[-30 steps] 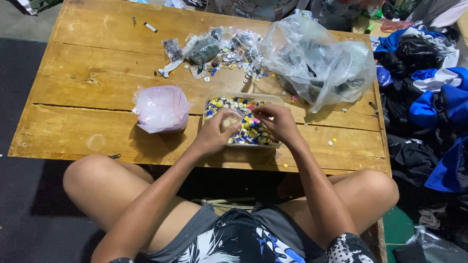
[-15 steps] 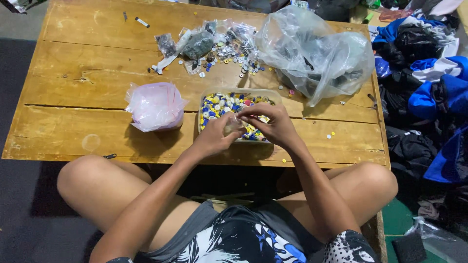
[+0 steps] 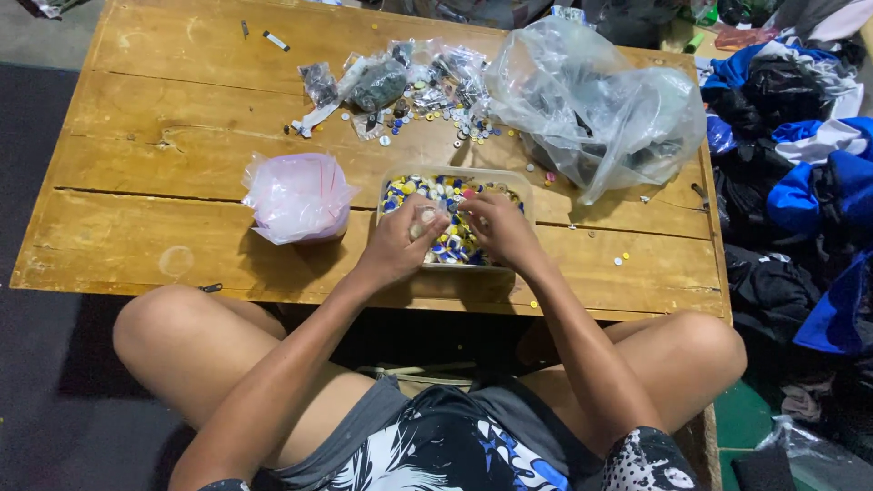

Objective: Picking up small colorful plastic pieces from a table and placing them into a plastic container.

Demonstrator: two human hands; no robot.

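Note:
A clear plastic tub (image 3: 509,180) full of small coloured caps, blue, yellow and white, stands near the front edge of a low wooden table (image 3: 155,236). Both my hands are over it. My left hand (image 3: 400,244) pinches a small clear piece between thumb and fingers at the tub's left side. My right hand (image 3: 496,227) has its fingers curled down into the caps; what it grips is hidden.
A pink-tinted plastic bag (image 3: 296,195) sits left of the tub. A big clear bag (image 3: 600,109) lies at the back right, with loose caps and small packets (image 3: 409,86) scattered behind the tub. Blue and black clothes (image 3: 800,182) pile up right of the table.
My hands stay over the tub, fingers shifting among the caps. The camera view has shifted slightly, so the table sits a little differently in the frame.

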